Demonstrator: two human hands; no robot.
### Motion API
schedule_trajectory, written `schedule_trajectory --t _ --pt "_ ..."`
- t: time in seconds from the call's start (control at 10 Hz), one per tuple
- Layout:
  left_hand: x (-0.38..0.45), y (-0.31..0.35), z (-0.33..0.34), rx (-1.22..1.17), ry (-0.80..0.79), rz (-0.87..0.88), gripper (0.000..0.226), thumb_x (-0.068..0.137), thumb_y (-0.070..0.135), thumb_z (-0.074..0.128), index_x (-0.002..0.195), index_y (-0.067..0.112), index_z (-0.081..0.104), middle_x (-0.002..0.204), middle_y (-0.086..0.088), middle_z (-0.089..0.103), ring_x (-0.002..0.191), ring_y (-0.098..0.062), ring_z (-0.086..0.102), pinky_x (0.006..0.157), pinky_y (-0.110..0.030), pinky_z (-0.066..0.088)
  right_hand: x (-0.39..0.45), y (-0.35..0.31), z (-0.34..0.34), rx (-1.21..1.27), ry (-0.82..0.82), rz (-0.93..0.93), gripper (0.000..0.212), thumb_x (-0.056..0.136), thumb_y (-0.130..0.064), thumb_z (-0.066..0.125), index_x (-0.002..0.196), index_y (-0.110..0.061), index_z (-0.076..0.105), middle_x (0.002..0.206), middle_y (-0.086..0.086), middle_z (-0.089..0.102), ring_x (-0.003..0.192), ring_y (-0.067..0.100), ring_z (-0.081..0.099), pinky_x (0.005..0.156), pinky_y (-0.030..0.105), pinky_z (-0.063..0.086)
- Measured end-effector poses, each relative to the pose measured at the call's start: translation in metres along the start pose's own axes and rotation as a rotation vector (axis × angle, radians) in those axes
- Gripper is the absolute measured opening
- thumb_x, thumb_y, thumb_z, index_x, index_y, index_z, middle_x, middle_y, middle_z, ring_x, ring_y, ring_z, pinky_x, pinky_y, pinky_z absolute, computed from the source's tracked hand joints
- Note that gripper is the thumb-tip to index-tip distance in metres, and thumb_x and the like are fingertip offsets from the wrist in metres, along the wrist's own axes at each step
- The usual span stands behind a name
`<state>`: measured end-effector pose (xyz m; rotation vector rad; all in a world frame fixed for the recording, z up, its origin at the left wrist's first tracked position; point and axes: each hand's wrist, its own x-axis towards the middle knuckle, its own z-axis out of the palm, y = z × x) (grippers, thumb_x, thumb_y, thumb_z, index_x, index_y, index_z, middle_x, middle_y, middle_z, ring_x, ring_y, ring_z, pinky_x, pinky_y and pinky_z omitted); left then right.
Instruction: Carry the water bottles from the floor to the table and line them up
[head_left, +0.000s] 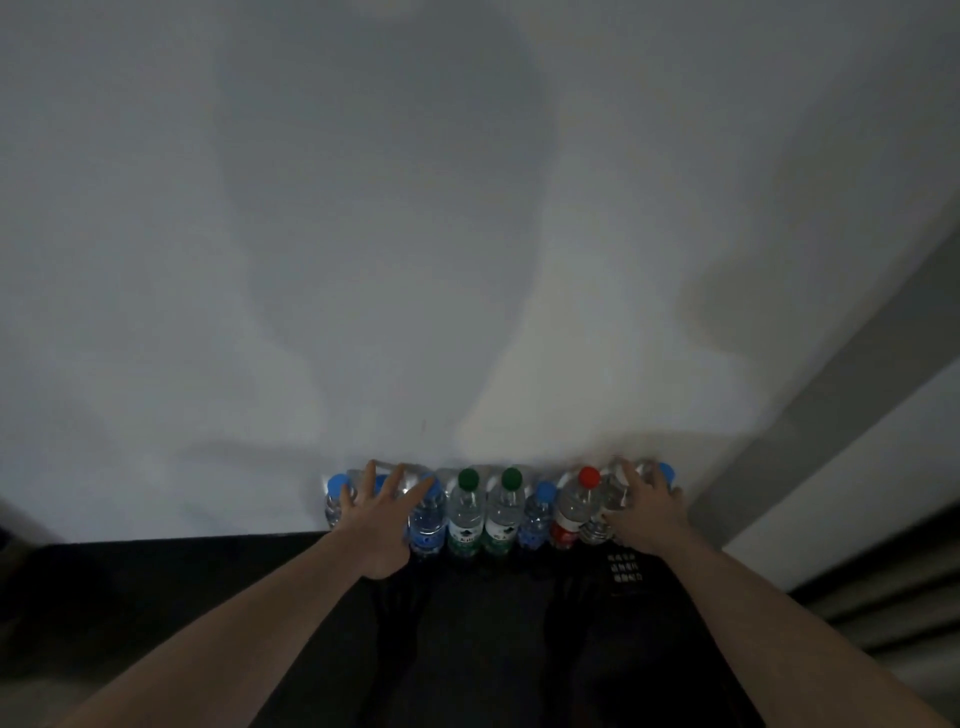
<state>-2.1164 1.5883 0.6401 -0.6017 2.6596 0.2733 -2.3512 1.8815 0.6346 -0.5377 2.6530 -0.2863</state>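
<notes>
Both bare forearms reach forward from the bottom corners of the view toward a row of bottles (485, 512) standing upright along the near edge of the white desk (156, 364), close to its right end. The left hand (382, 525) is released, palm down, fingers straight and spread; its fingertips lie over the tops of the bottles at the left end of the row, between a blue-capped bottle (336, 501) at the far left and another blue-capped one (428, 525) just to its right. The right hand (647, 512) is curled over the clear bottle (615, 496) near the right end, fingers wrapped across its upper part, grasping it; a blue cap (666, 474) shows just past the knuckles. Between the hands, untouched, stand 2 green-capped bottles (467, 512) side by side, then a shorter blue-capped bottle (537, 514), then a red-capped bottle (574, 512) with a red label. The bottles stand touching or nearly touching one another. The exact count at the left end is hidden by the left hand. Below the desk edge the person's dark clothes (493, 649) fill the lower middle.
</notes>
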Motion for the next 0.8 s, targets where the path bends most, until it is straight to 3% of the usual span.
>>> schedule_trajectory --t 0.1,0.2,0.5,0.6,0.7,0.8 --pt "0.002 0.003 0.002 -0.014 0.01 -0.004 0.104 0.09 0.012 0.056 0.156 0.043 -0.018 0.167 -0.003 -0.024 0.149 -0.041 -0.027 0.119 -0.067 -0.009 -0.002 -0.003 0.0 0.093 -0.017 -0.042 0.089 0.093 -0.037 0.065 0.161 -0.022 0.01 0.159 0.018 0.033 0.148 0.034 0.029 0.12 0.043 0.026" --pt "0.005 0.004 0.003 0.01 0.026 0.004 0.101 0.09 0.015 0.058 0.158 0.04 -0.012 0.168 -0.003 -0.02 0.151 -0.042 -0.022 0.12 -0.067 -0.004 -0.008 -0.012 0.004 0.261 0.017 -0.11 0.077 0.088 -0.013 0.066 0.153 -0.012 0.024 0.127 0.017 0.064 0.117 0.032 0.061 0.099 0.04 0.051" --pt "0.001 0.015 0.006 0.158 0.114 0.105 0.096 0.084 0.019 0.06 0.162 0.024 0.005 0.168 -0.001 0.002 0.155 -0.029 0.0 0.124 -0.057 0.007 -0.01 0.004 0.005 0.303 0.012 -0.149 0.088 0.087 -0.017 0.073 0.157 -0.009 0.019 0.144 0.014 0.051 0.136 0.031 0.048 0.111 0.034 0.04" --pt "0.0 0.02 0.005 0.143 0.082 0.081 0.096 0.085 0.019 0.06 0.162 0.023 0.005 0.168 -0.001 0.0 0.155 -0.03 -0.002 0.124 -0.058 0.006 -0.015 0.01 0.007 0.265 0.007 -0.149 0.094 0.093 -0.026 0.07 0.16 -0.008 0.007 0.162 0.016 0.028 0.149 0.03 0.029 0.116 0.032 0.031" --pt "-0.006 0.025 0.0 0.112 0.064 0.059 0.092 0.087 0.017 0.059 0.162 0.024 0.006 0.169 0.0 -0.003 0.155 -0.03 -0.006 0.125 -0.057 0.003 -0.024 0.015 0.011 0.243 0.011 -0.184 0.09 0.092 -0.02 0.069 0.16 -0.01 0.011 0.162 0.017 0.025 0.149 0.032 0.026 0.116 0.031 0.027" --pt "-0.016 0.026 -0.001 0.053 0.104 0.044 0.091 0.089 0.016 0.058 0.163 0.025 0.005 0.17 0.002 -0.004 0.156 -0.03 -0.006 0.125 -0.054 0.002 -0.038 0.011 0.013 0.303 0.051 -0.273 0.08 0.091 -0.01 0.069 0.157 -0.007 0.023 0.155 0.02 0.035 0.143 0.035 0.036 0.119 0.037 0.031"
